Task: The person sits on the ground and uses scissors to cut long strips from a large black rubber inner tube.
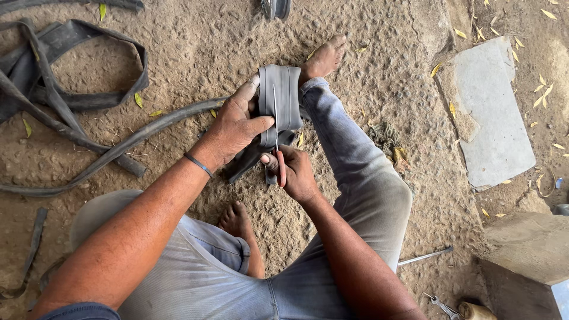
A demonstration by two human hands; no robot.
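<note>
Grey trousers [249, 284] cover the seated person's legs at six o'clock, one knee bent out toward three o'clock, the bare feet resting on the sandy ground [367, 65]. Both forearms reach up toward twelve o'clock from there. At the centre, the left hand [234, 127], with a dark band at its wrist, is wrapped around a folded strip of black rubber tube [283, 98], thumb pressed across its face. Just below, at about five o'clock of it, the right hand [296, 172] is closed on red-handled scissors [277, 136], whose blade runs up the middle of the rubber. More loose black rubber strips [71, 101] sprawl at ten o'clock. A flat grey stone slab [492, 112] lies at two o'clock, and a metal rod [424, 256] and a spanner [441, 306] lie near five o'clock.
</note>
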